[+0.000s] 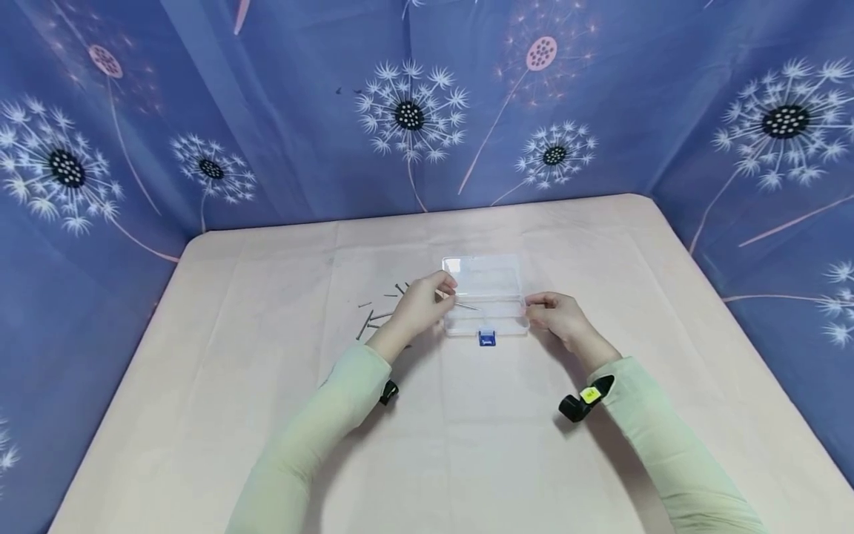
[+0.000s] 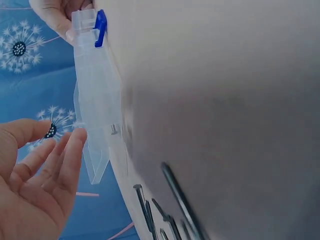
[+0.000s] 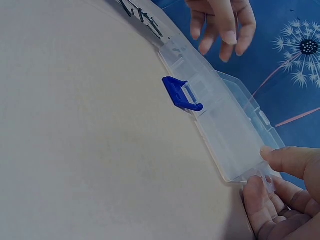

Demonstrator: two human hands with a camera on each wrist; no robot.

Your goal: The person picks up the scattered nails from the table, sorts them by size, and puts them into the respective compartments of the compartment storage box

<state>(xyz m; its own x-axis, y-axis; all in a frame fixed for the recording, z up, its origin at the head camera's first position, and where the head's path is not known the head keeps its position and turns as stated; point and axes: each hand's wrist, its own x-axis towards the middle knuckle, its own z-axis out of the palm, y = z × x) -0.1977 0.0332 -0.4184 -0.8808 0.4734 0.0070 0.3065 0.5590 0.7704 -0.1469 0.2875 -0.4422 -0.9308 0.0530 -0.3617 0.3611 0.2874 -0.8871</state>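
A clear plastic box [image 1: 485, 311] lies with its lid [image 1: 483, 276] raised at the back and a blue latch [image 1: 487, 338] at the front. Its right end is pinched between the thumb and fingers of my right hand [image 1: 557, 319]. Over the left part of the box hovers my left hand [image 1: 423, 300], fingers apart and holding nothing in the left wrist view. Beneath its fingertips a thin nail [image 1: 468, 306] shows at the box; the left wrist view shows a small nail head [image 2: 114, 129] through the wall. Several loose nails [image 1: 364, 325] lie left of the box, partly hidden by my left hand.
A pale cloth covers the table [image 1: 267, 297]. Blue dandelion-print curtain [image 1: 300, 111] hangs behind it and along both sides. Black wrist cameras [image 1: 579, 404] are strapped below both hands.
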